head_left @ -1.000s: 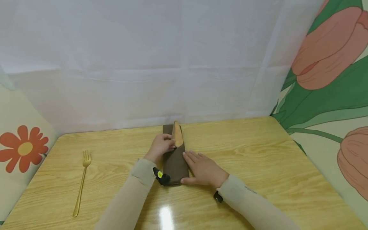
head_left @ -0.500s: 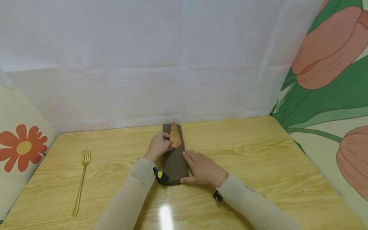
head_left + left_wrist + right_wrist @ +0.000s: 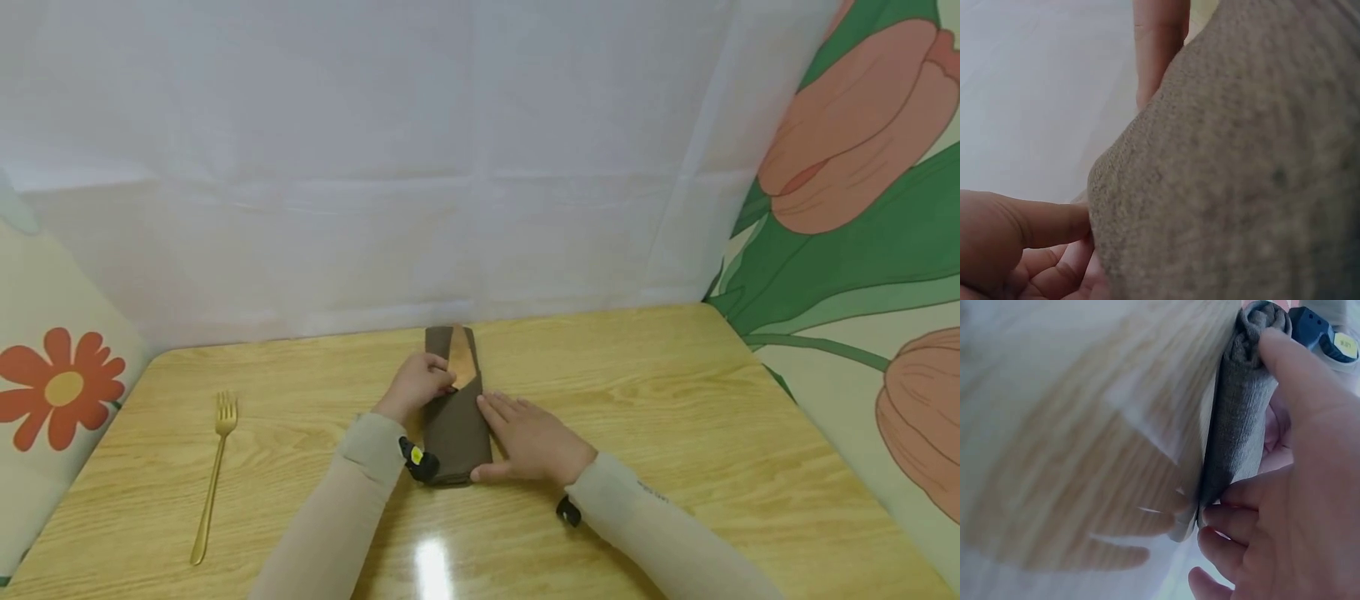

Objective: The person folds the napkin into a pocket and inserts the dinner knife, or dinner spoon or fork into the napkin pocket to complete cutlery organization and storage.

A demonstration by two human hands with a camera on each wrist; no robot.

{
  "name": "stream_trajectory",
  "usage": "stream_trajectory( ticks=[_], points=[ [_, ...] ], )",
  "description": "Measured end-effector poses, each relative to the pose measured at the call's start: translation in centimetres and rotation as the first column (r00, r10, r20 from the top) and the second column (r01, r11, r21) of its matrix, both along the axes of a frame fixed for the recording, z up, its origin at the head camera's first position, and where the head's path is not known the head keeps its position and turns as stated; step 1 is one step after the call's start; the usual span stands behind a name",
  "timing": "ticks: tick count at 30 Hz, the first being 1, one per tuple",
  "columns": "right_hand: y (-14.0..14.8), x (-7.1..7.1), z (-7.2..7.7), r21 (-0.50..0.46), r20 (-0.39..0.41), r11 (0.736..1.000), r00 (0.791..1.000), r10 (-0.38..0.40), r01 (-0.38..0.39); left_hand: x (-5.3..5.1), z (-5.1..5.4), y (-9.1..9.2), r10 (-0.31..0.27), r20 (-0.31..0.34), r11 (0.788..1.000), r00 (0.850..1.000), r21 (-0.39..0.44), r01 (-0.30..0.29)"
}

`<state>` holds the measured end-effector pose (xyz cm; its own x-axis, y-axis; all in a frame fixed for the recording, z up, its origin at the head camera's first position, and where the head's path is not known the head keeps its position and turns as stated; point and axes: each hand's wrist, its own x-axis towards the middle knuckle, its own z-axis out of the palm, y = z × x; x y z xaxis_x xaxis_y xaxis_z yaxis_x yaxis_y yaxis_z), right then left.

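Observation:
A folded brown-grey napkin [image 3: 457, 433] lies lengthwise at the middle of the table, with a diagonal pocket edge across its front. From that pocket shows the flat, pointed golden blade of what looks like a cake server [image 3: 461, 360]; its lower part is hidden in the cloth. My left hand [image 3: 417, 383] pinches at the blade's lower left edge by the pocket opening; in the left wrist view the cloth hides the fingertips. My right hand [image 3: 536, 439] rests with extended fingers along the napkin's right edge, and its thumb [image 3: 1288, 359] touches the rolled near end.
A golden fork [image 3: 217, 475] lies on the wooden table [image 3: 675, 400] to the left, tines away from me. A white cloth backdrop [image 3: 337, 208] stands along the far edge. Flower-patterned panels [image 3: 847, 250] flank both sides.
The golden blade first turned from nearly on edge to flatter, leaning left, then swung slightly right and sank a little lower in the napkin. The right hand has stayed in place.

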<state>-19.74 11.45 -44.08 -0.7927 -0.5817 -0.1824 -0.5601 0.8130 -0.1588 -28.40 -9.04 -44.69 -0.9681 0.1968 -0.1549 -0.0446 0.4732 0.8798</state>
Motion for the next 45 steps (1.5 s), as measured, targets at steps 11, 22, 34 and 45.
stream_trajectory(
  ticks=[11, 22, 34, 45],
  points=[
    [0.3, -0.3, 0.1, -0.009, 0.011, 1.000, 1.000, -0.011, 0.011, 0.7, 0.6, 0.3, -0.080, -0.036, 0.989, 0.996, -0.126, 0.075],
    [0.0, -0.4, 0.2, -0.004, -0.008, 1.000, 1.000, -0.012, 0.012, 1.1, 0.7, 0.5, -0.044, -0.122, 0.948, 0.992, -0.317, 0.003],
    [-0.1, -1.2, -0.1, -0.011, 0.020, 1.000, 1.000, -0.020, 0.020, 2.5, 1.2, -1.3, -0.048, -0.139, 0.961, 0.989, -0.277, 0.007],
    [-0.2, -1.6, 0.2, -0.025, 0.060, 0.999, 0.998, -0.029, 0.031, 4.3, 1.7, -3.5, -0.082, -0.206, 0.966, 0.975, -0.259, 0.027]
  ],
)
